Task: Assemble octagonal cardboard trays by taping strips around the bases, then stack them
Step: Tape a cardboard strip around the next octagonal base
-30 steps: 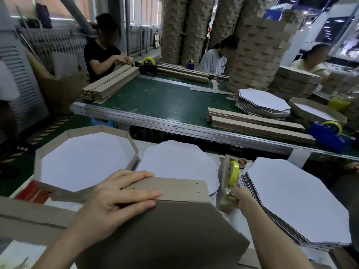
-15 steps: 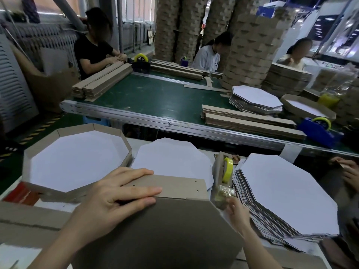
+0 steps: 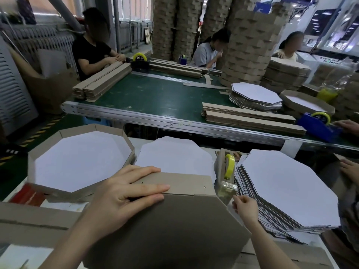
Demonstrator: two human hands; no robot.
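A brown octagonal base [image 3: 174,230] lies face down in front of me, with a cardboard strip [image 3: 186,183] folded up along its far edge. My left hand [image 3: 124,193] presses flat with straight fingers on the joint between strip and base. My right hand [image 3: 245,208] is at the base's right corner, just below the tape dispenser [image 3: 226,171] with its yellow roll; its fingers pinch a clear tape end. A finished tray [image 3: 64,191] sits at the left. A loose white base [image 3: 174,156] lies behind the strip.
A thick stack of white-faced bases [image 3: 291,191] stands at the right. Beyond lies a green conveyor table [image 3: 155,98] with strip bundles, another base stack and a blue dispenser [image 3: 318,125]. Three people sit at its far side. Another person's hands show at the right edge.
My right hand has come down from the dispenser to the base's right corner, drawing tape with it. My left hand stays pressed on the strip. The view has shifted slightly.
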